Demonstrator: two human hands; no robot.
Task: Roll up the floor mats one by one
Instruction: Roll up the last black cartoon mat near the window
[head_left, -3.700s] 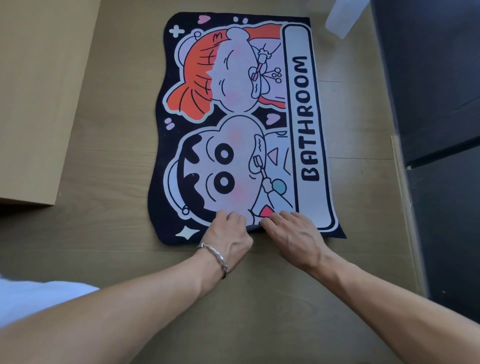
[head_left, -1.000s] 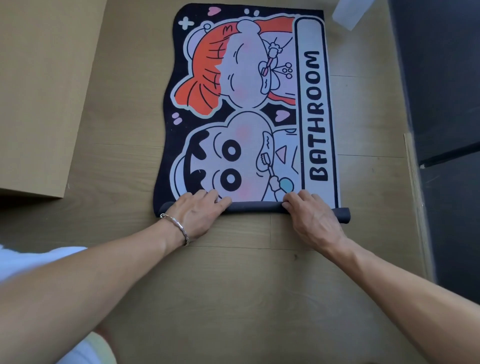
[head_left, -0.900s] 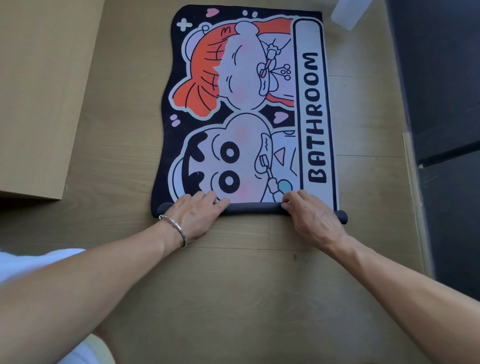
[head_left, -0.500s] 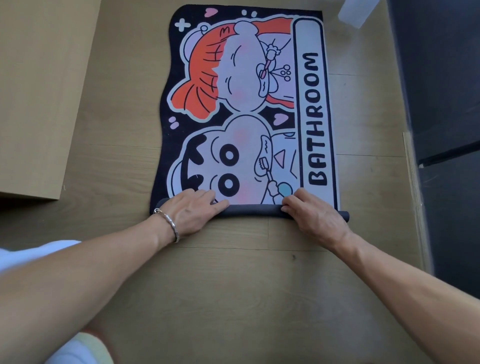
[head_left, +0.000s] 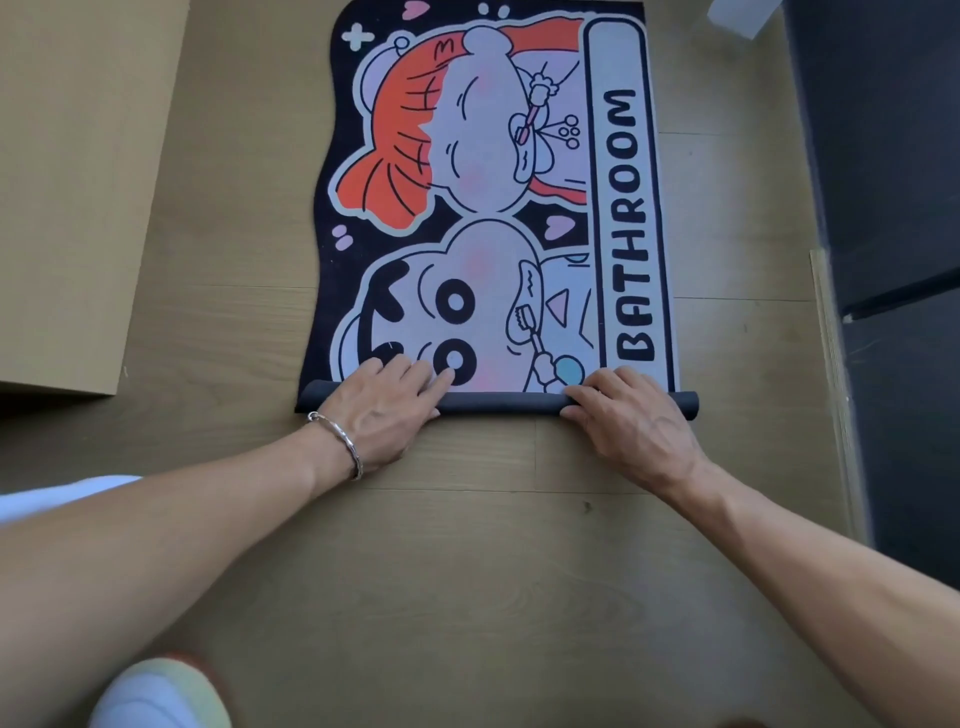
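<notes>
- Bathroom mat (head_left: 483, 156): lies face up on the wooden floor (head_left: 467, 571), stretching away beyond both grips. It is printed with two cartoon faces and the word BATHROOM.
- Rolled end (head_left: 498, 402): the mat's near edge is wound into a thin dark roll that lies crosswise under both grips. A bare stretch of the roll shows between them.
- Left grip (head_left: 387, 410): the fingers are fairly straight and laid flat across the roll, with the tips on the printed face just past it. The thumb lies against the roll's near side. Nothing is enclosed.
- Right grip (head_left: 631, 423): the fingers are bent over the top of the roll and the thumb is set against its near side, so this grip has hold of the roll.
- Bracelet (head_left: 337, 441): a silver band on the wrist just behind the left grip.
- Tan board (head_left: 78, 182): lies flat on the floor, well out to the left of the left grip.
- Dark surface (head_left: 883, 208): borders the floor well to the right of the right grip.
</notes>
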